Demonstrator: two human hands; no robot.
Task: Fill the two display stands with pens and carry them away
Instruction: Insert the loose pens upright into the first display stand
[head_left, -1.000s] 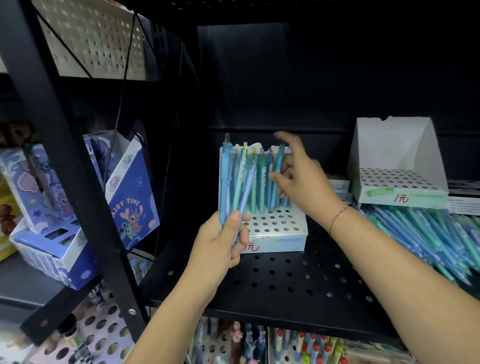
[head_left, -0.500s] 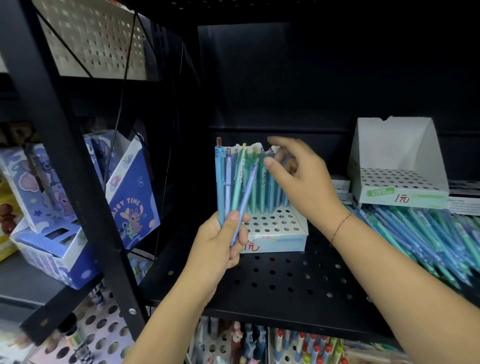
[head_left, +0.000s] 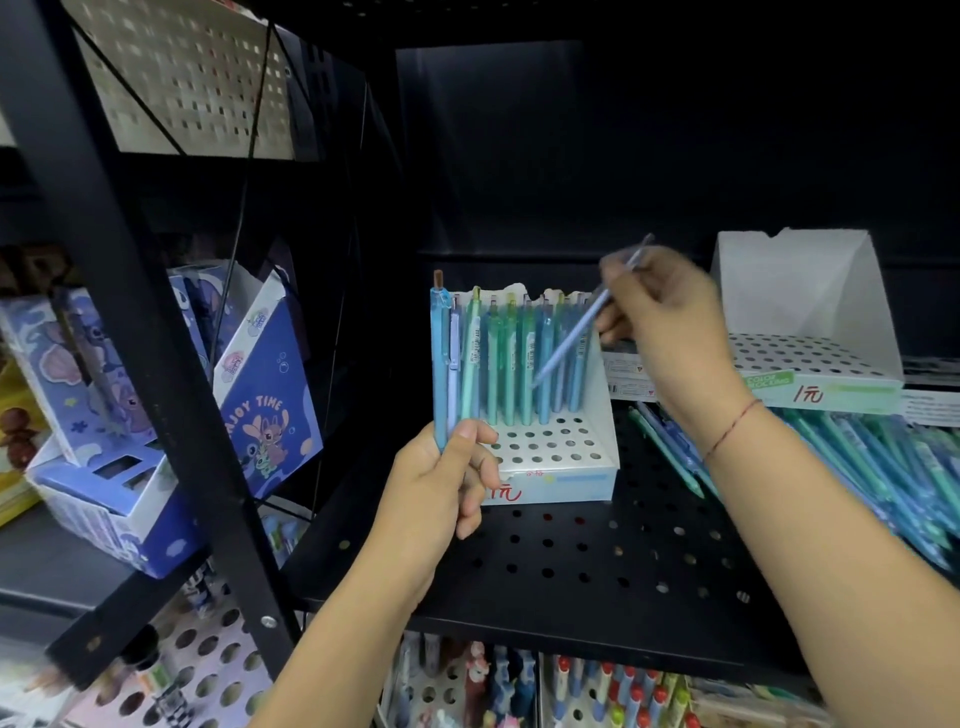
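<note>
A white display stand (head_left: 561, 457) with a holed top sits on the black perforated shelf (head_left: 597, 561); several blue and green pens stand in its back rows. My left hand (head_left: 441, 483) grips a small bunch of pens (head_left: 454, 358) upright in front of the stand's left side. My right hand (head_left: 670, 322) pinches a single light blue pen (head_left: 576, 332), tilted with its tip down over the standing pens. A second white stand (head_left: 810, 343), with no pens in it, sits at the right rear. A heap of loose blue and green pens (head_left: 857, 457) lies in front of it.
A black shelf post (head_left: 130, 322) crosses the left foreground. Blue cartoon-printed boxes (head_left: 260, 384) stand on the shelf to the left. Below the shelf are more pen displays (head_left: 597, 691). Small white boxes (head_left: 628, 374) lie between the two stands.
My right hand drew one light blue pen out of the bunch in my left hand and lifted it up and right, over the stand. My left hand stayed nearly still.
</note>
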